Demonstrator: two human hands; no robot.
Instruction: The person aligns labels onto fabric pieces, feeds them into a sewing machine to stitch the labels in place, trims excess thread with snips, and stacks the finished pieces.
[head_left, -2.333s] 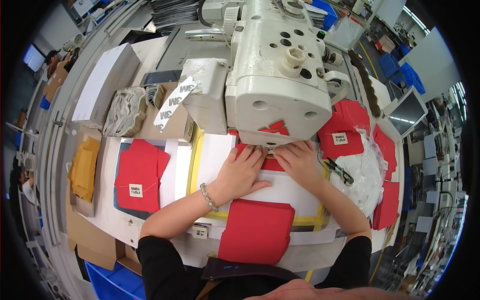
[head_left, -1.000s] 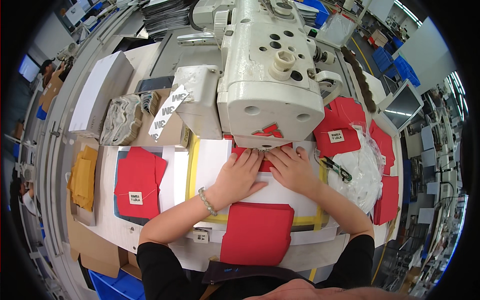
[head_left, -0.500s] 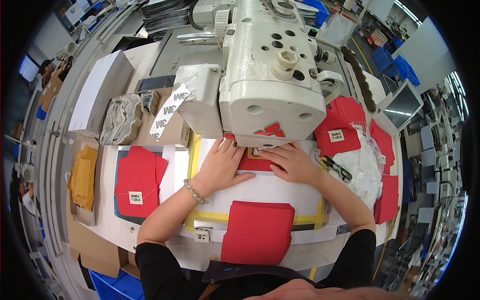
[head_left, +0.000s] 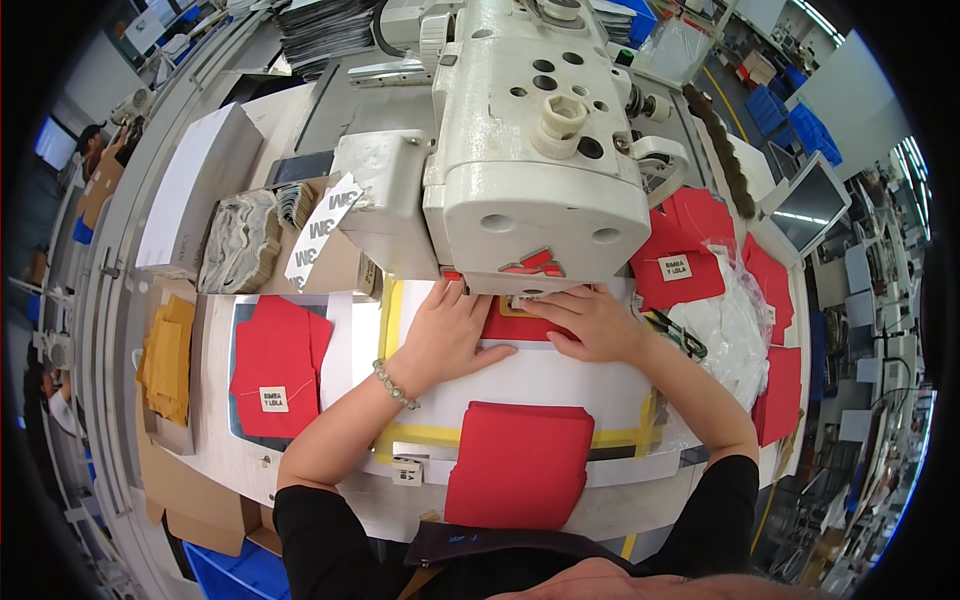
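At the centre of the frame, a flat red piece (head_left: 518, 328) of smooth, matte material is laid on a white sheet (head_left: 480, 385), its far edge hidden beneath the rounded, cream-painted head of a sewing machine (head_left: 545, 225). The left hand (head_left: 440, 335) is laid palm down beside the piece's left edge, fingers extended and thumb spread to the right; whether the edge is touched cannot be told. The right hand (head_left: 592, 325) is rested flat over the piece's right part, fingers stretched leftward toward a small gold-edged frame (head_left: 514, 309), thumb held apart; contact with the frame cannot be made out.

The white sheet is bordered by straight yellow tape (head_left: 620, 438). A band of its surface is left between the hands and a square-edged red stack (head_left: 518, 465) at lower centre. At right, room is bounded by crumpled clear plastic (head_left: 730, 345) and green-handled snips (head_left: 690, 342); at left, more red pieces (head_left: 275, 350) are overlapped, corners uneven.
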